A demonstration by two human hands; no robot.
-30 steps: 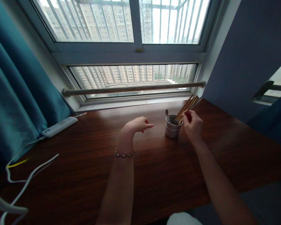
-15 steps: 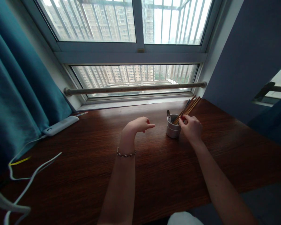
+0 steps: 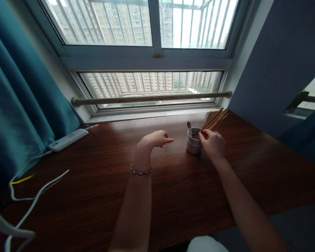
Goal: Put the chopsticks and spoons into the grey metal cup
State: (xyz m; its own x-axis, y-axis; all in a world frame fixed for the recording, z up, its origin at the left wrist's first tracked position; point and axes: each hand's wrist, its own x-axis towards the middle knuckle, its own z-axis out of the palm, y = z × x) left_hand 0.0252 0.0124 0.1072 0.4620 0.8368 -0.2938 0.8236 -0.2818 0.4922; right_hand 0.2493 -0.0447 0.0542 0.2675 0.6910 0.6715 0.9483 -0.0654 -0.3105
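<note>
A light grey cup [image 3: 194,146] stands upright on the table, with a bundle of brown chopsticks [image 3: 217,118] leaning out of it to the right. A spoon [image 3: 189,126] pokes up at the cup's left side. My right hand [image 3: 213,142] is at the cup's right rim, thumb and fingers pinched on the chopsticks near where they leave the cup; its fingertips partly hide them. Left of the cup, my left hand [image 3: 157,139] hovers bent at the wrist, a finger stretched toward the cup and nothing held. A beaded bracelet [image 3: 141,173] circles that wrist.
The dark wooden table [image 3: 99,196] runs up to the window sill. A white power strip [image 3: 68,139] lies by the blue curtain [image 3: 23,87] at left, with white cable [image 3: 39,196] looping toward the front. A metal rail [image 3: 152,99] crosses the window.
My right hand has shifted slightly left along the cup's rim. The chopsticks lean a little further right, and their upper ends have spread. My left hand stays in place.
</note>
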